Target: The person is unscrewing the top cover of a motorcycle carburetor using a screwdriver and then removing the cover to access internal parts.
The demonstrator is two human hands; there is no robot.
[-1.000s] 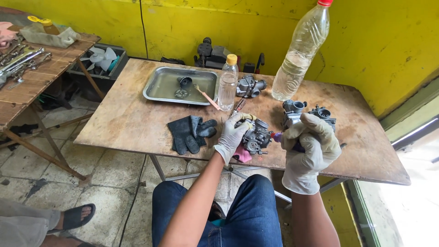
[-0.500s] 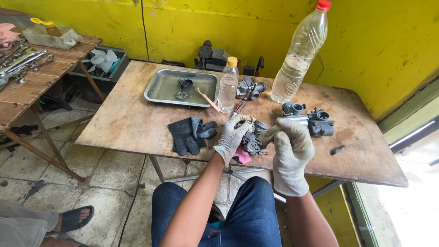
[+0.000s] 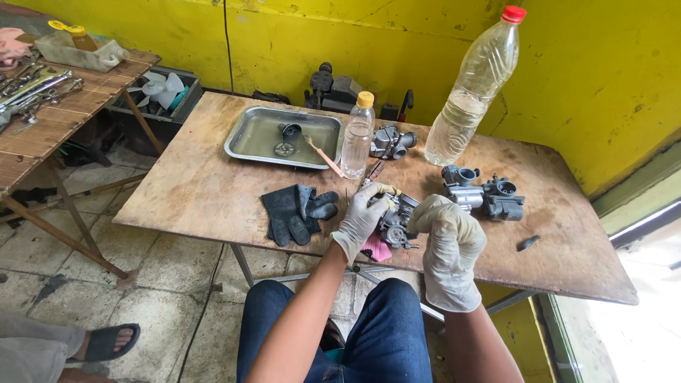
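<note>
Right hand (image 3: 448,237) back on carburetor (image 3: 394,221); left hand (image 3: 362,216) gripping it.

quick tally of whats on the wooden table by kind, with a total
carburetors: 3, one held in the left hand and right hand at, one at, one at
plastic bottles: 2
metal tray: 1
dark gloves: 1 pair
total: 7

A single head-worn camera looks steeply down from above the seated person, facing forward toward the yellow wall (image 3: 298,42). It sits close: the wooden counter (image 3: 206,191) fills mid-frame, the person's knees lie at the bottom edge, and a second bench (image 3: 50,120) enters at left.
</note>
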